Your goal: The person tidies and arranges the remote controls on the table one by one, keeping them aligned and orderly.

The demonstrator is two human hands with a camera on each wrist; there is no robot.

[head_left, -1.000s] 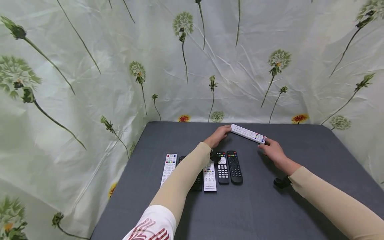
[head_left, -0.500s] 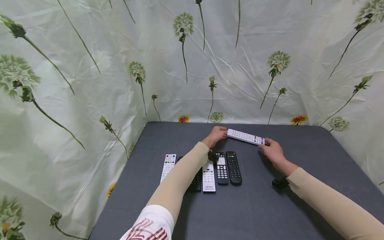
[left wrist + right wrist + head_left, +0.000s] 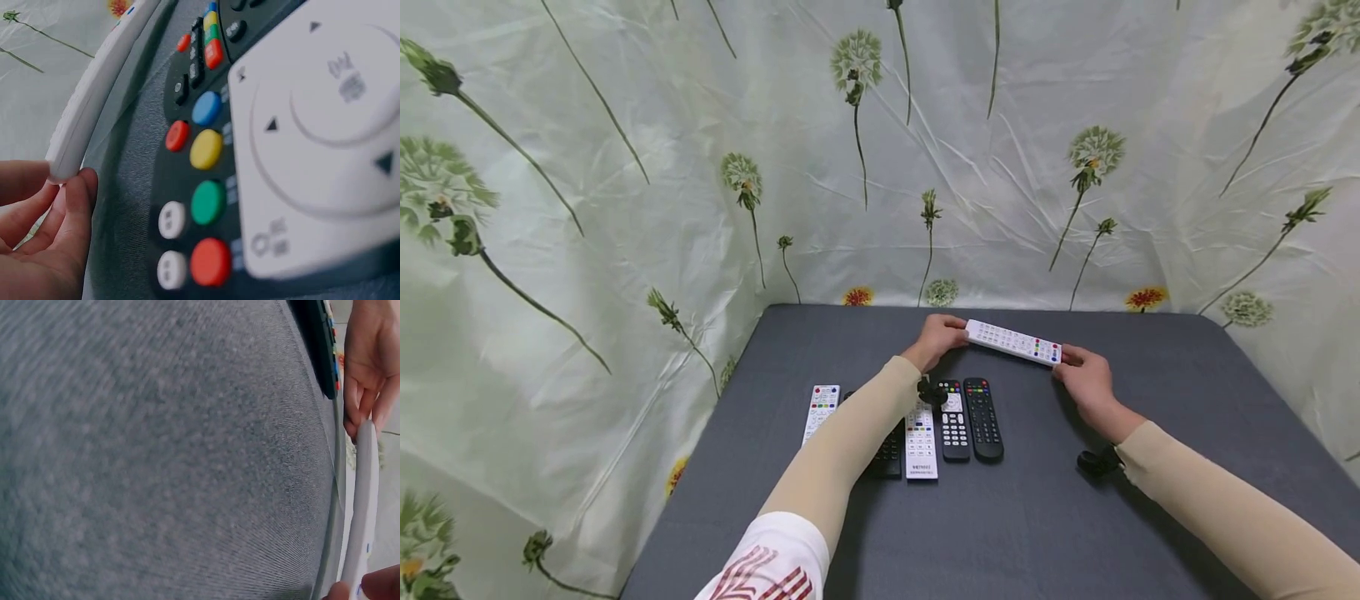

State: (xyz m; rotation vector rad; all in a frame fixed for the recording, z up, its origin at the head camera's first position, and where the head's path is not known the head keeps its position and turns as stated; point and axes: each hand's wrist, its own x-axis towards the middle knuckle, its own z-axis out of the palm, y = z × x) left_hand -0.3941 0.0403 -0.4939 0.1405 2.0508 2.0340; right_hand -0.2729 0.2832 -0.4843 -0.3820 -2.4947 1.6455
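A long white remote (image 3: pixel 1013 342) lies crosswise behind a row of remotes on the grey table (image 3: pixel 1150 350). My left hand (image 3: pixel 957 334) pinches its left end, and my right hand (image 3: pixel 1066 360) grips its right end. In the left wrist view, fingertips (image 3: pixel 74 194) close on the rounded end of the white remote (image 3: pixel 94 106), which seems slightly off the cloth. In the right wrist view the white remote (image 3: pixel 362 506) shows edge-on, with the left hand (image 3: pixel 369 362) at its far end and my right fingertips (image 3: pixel 378 584) at the near end.
Several remotes lie side by side near the hands: a white one (image 3: pixel 822 408), a black one (image 3: pixel 887 457) partly under my left forearm, another white one (image 3: pixel 921 432), and two black ones (image 3: pixel 955 421) (image 3: pixel 983 408). A flower-printed sheet (image 3: pixel 700 167) walls the table.
The white remote has shifted a little left and toward me, lying less slanted. Both hands moved with it and kept hold of its ends.
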